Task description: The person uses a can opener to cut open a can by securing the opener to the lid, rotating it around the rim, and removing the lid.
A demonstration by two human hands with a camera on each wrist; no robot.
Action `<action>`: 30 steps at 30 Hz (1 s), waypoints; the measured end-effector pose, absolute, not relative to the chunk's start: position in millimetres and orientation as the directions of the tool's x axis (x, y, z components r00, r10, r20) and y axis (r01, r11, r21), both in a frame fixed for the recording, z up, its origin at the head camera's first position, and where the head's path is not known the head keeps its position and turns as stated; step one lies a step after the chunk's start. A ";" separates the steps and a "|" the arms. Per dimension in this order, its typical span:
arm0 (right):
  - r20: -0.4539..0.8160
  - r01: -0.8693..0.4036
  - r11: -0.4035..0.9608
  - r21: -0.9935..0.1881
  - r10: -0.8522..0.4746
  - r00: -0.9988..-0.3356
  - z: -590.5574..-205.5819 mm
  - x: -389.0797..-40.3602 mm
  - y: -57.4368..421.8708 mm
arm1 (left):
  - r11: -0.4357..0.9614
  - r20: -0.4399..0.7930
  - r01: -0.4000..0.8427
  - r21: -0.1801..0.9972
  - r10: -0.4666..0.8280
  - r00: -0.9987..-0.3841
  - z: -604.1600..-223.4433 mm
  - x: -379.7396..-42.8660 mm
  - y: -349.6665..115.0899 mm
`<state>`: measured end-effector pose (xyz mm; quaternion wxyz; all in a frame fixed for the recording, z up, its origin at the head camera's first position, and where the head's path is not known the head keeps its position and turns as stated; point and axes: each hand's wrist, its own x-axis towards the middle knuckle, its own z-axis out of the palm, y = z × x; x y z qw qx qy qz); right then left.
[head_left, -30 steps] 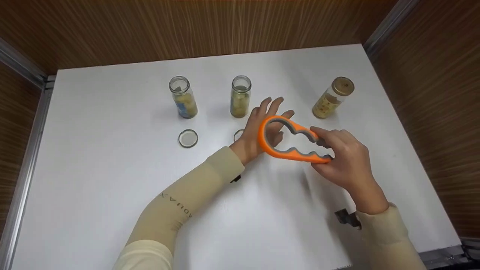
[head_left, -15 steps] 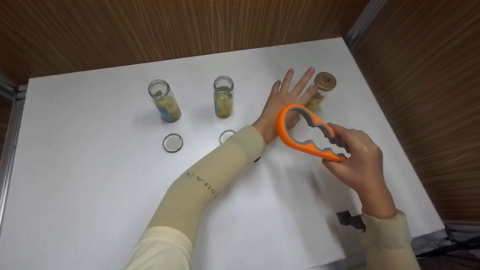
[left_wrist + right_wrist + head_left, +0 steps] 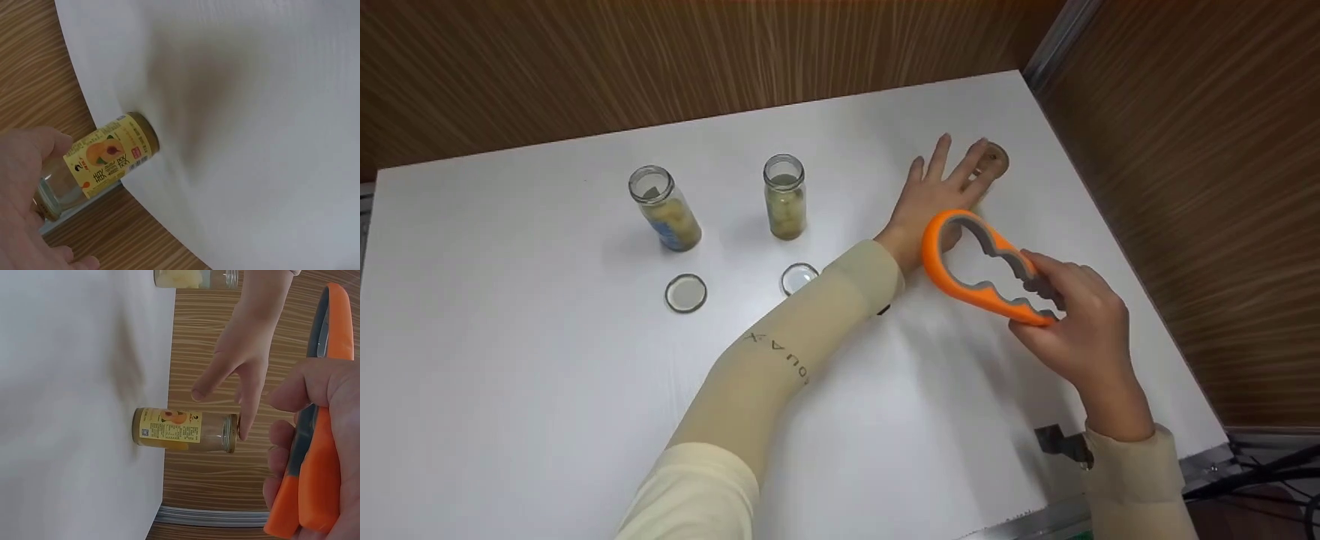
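Observation:
My right hand [image 3: 1081,324] grips an orange jar opener [image 3: 988,298] by its handles, its grey scalloped inner edges facing each other and its loop end pointing left. My left hand [image 3: 928,204] reaches across with spread, mostly straight fingers at a glass jar with a gold lid [image 3: 996,159]. In the right wrist view the jar [image 3: 171,428] stands upright, its yellow label showing orange fruit; the left fingertips are right at the lid, while the thumb is held away from the glass. The left wrist view has the thumb overlapping the jar [image 3: 112,154].
Two uncapped jars with pale contents, a left one [image 3: 669,217] and a middle one [image 3: 786,206], stand on the white table [image 3: 532,315]. In front of them lie two lids, one at left [image 3: 686,293] and another [image 3: 797,277] beside the left sleeve. Wood-grain panels [image 3: 697,67] border the table.
The left hand has moved right, from beside the middle jar to the gold-lidded jar. The right hand keeps hold of the jar opener, and the head view has shifted to the right.

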<state>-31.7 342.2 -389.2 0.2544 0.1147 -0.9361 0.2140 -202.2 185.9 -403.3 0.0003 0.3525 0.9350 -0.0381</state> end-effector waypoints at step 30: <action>0.527 -0.331 0.866 -0.375 -0.095 -0.845 -389.6 -38.0 346.5 | 0.518 0.296 0.699 0.492 0.656 -0.694 -409.5 -187.7 160.3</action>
